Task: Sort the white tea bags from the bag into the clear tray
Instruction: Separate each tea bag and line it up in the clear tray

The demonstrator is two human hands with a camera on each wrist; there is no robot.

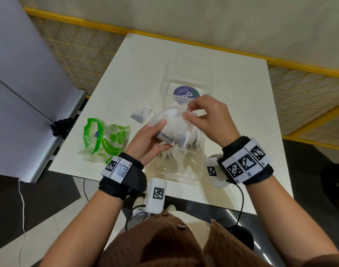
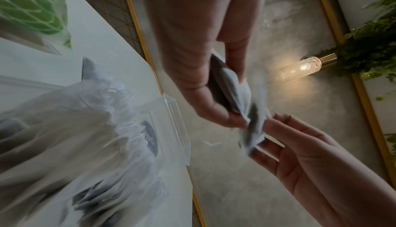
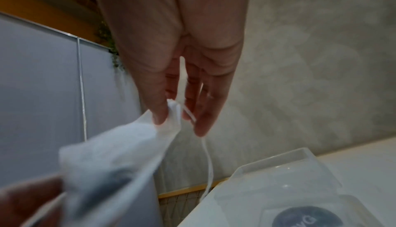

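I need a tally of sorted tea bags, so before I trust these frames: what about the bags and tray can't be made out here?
- Count in the clear tray: head view, both hands cover the pile.
- Number of bags in the bundle held by left hand and right hand: overlapped, blurred in wrist views.
- Green-printed bag: contents unreadable, crumpled.
- Tray sticker text: partly hidden by the right hand.

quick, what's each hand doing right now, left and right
Left hand: grips a clump of white tea bags.
Right hand: pinches one tea bag's edge from that clump.
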